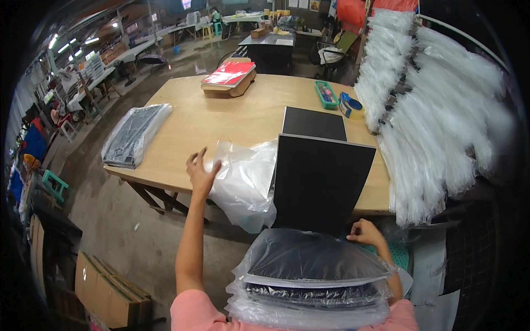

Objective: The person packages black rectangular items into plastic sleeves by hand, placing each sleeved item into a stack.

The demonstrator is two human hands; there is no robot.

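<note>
A clear plastic bag [243, 171] spreads over the table's near edge, its right side against a flat black board [326, 182]. My left hand [203, 171] is at the bag's left edge, fingers spread and thumb apart. The black board stands tilted up in front of me. At its lower right corner my right hand [365, 231] has its fingers curled in, seemingly on the board's edge. Behind it a second black board [313, 123] lies on the table. Close to my chest rises a stack of black boards in clear plastic [320, 259].
The wooden table [182, 132] carries a plastic-wrapped black stack [137, 135], a red-topped pile [229, 74], a green basket [327, 95] and a tape dispenser [350, 105]. Bundles of clear bags [436, 121] hang at right. Folded cartons [110, 287] stand on the floor, lower left.
</note>
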